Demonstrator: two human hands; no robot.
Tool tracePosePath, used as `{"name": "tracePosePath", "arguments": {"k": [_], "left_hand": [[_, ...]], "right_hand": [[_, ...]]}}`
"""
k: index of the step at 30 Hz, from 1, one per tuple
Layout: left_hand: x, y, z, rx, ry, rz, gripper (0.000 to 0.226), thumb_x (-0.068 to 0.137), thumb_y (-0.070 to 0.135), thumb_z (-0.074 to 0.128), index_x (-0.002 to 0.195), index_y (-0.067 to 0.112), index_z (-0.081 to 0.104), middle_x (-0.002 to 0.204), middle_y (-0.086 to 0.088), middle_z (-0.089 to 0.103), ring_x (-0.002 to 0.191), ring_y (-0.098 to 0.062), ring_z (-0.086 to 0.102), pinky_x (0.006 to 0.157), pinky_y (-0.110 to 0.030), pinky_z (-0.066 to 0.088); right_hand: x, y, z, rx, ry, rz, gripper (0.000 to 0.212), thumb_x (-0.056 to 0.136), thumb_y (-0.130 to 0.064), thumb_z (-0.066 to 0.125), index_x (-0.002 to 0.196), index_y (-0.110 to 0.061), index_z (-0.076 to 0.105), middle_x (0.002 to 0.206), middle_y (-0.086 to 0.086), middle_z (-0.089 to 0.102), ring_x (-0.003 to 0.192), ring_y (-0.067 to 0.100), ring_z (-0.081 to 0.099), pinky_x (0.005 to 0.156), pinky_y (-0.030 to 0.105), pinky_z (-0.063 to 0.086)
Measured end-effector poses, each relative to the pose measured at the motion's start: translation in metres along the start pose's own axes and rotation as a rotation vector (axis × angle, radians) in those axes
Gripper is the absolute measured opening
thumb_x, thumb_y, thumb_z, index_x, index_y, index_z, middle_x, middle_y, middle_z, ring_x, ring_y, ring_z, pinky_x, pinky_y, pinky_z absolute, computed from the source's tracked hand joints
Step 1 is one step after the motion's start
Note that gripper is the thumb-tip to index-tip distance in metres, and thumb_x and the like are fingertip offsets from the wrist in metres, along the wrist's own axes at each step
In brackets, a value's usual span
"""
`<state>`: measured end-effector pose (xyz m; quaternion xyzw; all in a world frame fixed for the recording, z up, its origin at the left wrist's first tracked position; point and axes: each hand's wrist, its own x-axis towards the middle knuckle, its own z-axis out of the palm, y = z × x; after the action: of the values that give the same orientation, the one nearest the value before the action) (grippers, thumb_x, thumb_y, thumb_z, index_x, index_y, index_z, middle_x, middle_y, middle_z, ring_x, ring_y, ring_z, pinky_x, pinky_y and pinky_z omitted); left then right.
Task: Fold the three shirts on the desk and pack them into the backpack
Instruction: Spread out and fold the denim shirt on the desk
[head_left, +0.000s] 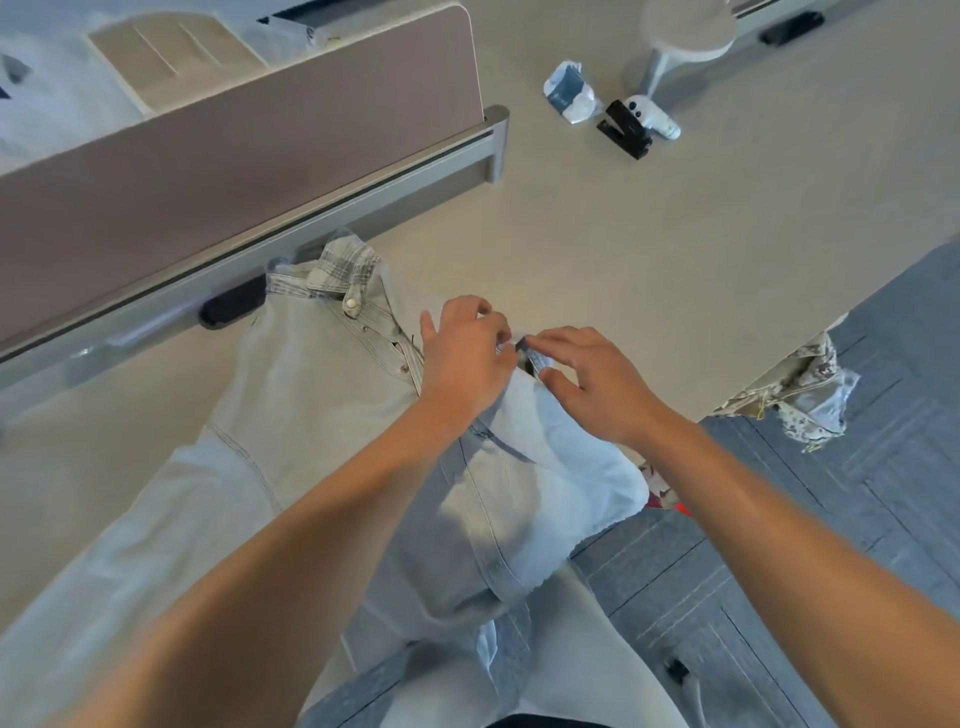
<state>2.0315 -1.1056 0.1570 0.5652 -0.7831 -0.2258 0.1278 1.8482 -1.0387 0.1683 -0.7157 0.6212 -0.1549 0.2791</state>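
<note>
A pale denim shirt (311, 395) with a plaid-lined collar lies face up on the beige desk (649, 249), its lower part hanging over the near edge. My left hand (465, 358) rests on the button placket with fingers curled, pinching the fabric edge. My right hand (587, 384) pinches the opposite front edge of the shirt beside it. A second, patterned shirt (795, 395) hangs off the desk's right edge. No backpack is in view.
A brown divider panel (234, 156) with a grey rail runs along the back left of the desk. Far right on the desk lie a crumpled white bag (569, 93), a black-and-white device (636, 124) and a round grey stand (685, 31). Grey carpet lies to the right.
</note>
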Motion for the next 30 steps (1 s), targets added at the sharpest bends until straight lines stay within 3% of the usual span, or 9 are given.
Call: {"name": "tracePosePath", "arguments": {"k": [6, 10, 12, 14, 16, 21, 25, 30], "left_hand": [[-0.001, 0.004, 0.005, 0.028, -0.025, -0.06, 0.015, 0.095, 0.023, 0.065, 0.106, 0.018, 0.074, 0.137, -0.002, 0.054, 0.14, -0.025, 0.038, 0.123, -0.062, 0.011], [-0.003, 0.006, 0.005, 0.034, -0.005, -0.096, 0.012, 0.094, 0.022, 0.066, 0.102, 0.018, 0.074, 0.136, -0.002, 0.054, 0.138, -0.024, 0.04, 0.124, -0.061, 0.01], [-0.005, 0.007, 0.006, 0.052, -0.007, -0.097, 0.012, 0.094, 0.022, 0.066, 0.101, 0.018, 0.074, 0.135, -0.002, 0.054, 0.137, -0.025, 0.04, 0.124, -0.061, 0.01], [-0.006, 0.007, 0.009, 0.07, -0.01, -0.098, 0.012, 0.094, 0.022, 0.065, 0.102, 0.018, 0.074, 0.135, -0.003, 0.054, 0.137, -0.025, 0.041, 0.124, -0.062, 0.011], [-0.006, 0.008, 0.011, 0.091, -0.017, -0.106, 0.013, 0.095, 0.023, 0.065, 0.103, 0.018, 0.074, 0.135, -0.004, 0.054, 0.137, -0.026, 0.041, 0.123, -0.063, 0.012], [0.0, 0.018, 0.014, 0.115, -0.027, -0.124, 0.012, 0.096, 0.025, 0.064, 0.102, 0.021, 0.073, 0.135, -0.002, 0.054, 0.136, -0.026, 0.041, 0.122, -0.065, 0.014], [0.007, 0.032, 0.01, 0.084, 0.015, -0.115, 0.012, 0.096, 0.025, 0.064, 0.103, 0.02, 0.073, 0.132, -0.001, 0.055, 0.135, -0.026, 0.041, 0.123, -0.063, 0.012], [0.013, 0.042, 0.004, 0.069, 0.047, -0.138, 0.013, 0.096, 0.023, 0.062, 0.102, 0.018, 0.072, 0.131, -0.001, 0.056, 0.134, -0.026, 0.041, 0.123, -0.062, 0.013]], "right_hand": [[-0.007, 0.032, 0.015, -0.015, -0.135, 0.035, 0.033, 0.107, -0.03, 0.056, 0.138, -0.026, 0.066, 0.143, -0.001, 0.059, 0.128, 0.02, 0.052, 0.108, 0.038, 0.035], [-0.016, 0.058, 0.031, -0.088, -0.274, 0.109, 0.032, 0.11, -0.034, 0.046, 0.128, -0.02, 0.068, 0.111, -0.011, 0.055, 0.104, 0.017, 0.053, 0.101, 0.037, 0.039], [-0.019, 0.067, 0.031, -0.115, -0.295, 0.136, 0.033, 0.11, -0.034, 0.044, 0.13, -0.019, 0.066, 0.115, -0.009, 0.056, 0.11, 0.021, 0.055, 0.102, 0.036, 0.038], [-0.022, 0.074, 0.029, -0.121, -0.257, 0.155, 0.037, 0.108, -0.034, 0.047, 0.138, -0.02, 0.063, 0.139, -0.002, 0.057, 0.126, 0.025, 0.054, 0.109, 0.038, 0.035], [-0.023, 0.078, 0.02, -0.164, -0.188, 0.17, 0.039, 0.106, -0.031, 0.05, 0.142, -0.019, 0.061, 0.151, 0.003, 0.053, 0.133, 0.027, 0.052, 0.113, 0.039, 0.033], [-0.02, 0.076, -0.019, -0.232, -0.025, 0.181, 0.052, 0.101, -0.04, 0.046, 0.143, -0.013, 0.059, 0.156, 0.01, 0.049, 0.14, 0.034, 0.048, 0.118, 0.046, 0.033], [-0.006, 0.064, -0.054, -0.339, 0.081, 0.09, 0.041, 0.104, -0.032, 0.052, 0.138, -0.01, 0.061, 0.159, 0.008, 0.044, 0.143, 0.032, 0.043, 0.122, 0.046, 0.026], [0.014, 0.051, -0.075, -0.321, 0.091, 0.037, 0.042, 0.104, -0.033, 0.051, 0.139, -0.01, 0.06, 0.158, 0.004, 0.042, 0.139, 0.026, 0.045, 0.119, 0.044, 0.031]]}}
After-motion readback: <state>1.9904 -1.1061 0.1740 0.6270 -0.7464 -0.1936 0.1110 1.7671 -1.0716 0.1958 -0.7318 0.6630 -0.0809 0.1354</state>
